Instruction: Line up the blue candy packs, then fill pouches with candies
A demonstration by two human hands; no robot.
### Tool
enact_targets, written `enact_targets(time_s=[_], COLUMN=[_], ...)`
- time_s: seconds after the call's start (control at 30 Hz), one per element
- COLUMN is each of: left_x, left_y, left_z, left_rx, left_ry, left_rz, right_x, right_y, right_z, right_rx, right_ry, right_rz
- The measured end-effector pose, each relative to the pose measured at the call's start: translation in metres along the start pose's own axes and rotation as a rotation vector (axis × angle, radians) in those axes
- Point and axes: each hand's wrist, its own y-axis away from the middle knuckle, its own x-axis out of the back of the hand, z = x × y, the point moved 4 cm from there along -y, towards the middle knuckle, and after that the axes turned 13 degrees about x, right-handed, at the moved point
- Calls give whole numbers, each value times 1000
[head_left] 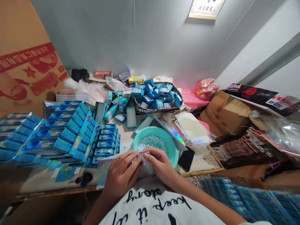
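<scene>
My left hand (125,167) and my right hand (159,162) meet over the near rim of a turquoise basin (172,156). Between their pinched fingers is a small clear plastic bag (145,160), mostly covered by the fingers, so its contents cannot be made out. Many small white pellets (150,141) lie in the basin. A sheet of clear plastic (105,167) lies beside my left hand. Left of the basin, small blue boxes (106,143) with round openings stand in a row.
Stacked blue boxes (58,131) fill the left side. Behind the basin, a carton (140,110) overflows with small blue boxes. A black phone (186,158) lies right of the basin, near a brown cardboard box (222,112). Black scissors (84,178) rest at the front edge.
</scene>
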Motion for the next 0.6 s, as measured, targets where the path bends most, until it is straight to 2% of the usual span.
enact_targets(time_s=[0.13, 0.3, 0.4, 0.6], left_x=[0, -4, -8, -13], left_y=[1, 0, 0, 1], left_z=[5, 9, 9, 2], left_rx=[-48, -89, -87, -15], left_ry=[-75, -48, 27, 240], left_rz=[3, -112, -148, -158], right_x=[1, 4, 7, 10], right_y=[2, 8, 8, 7], right_z=[10, 29, 32, 37], right_rx=[-109, -354, -360, -366], right_ry=[-95, -321, -354, -397], right_rz=[47, 247, 322, 385])
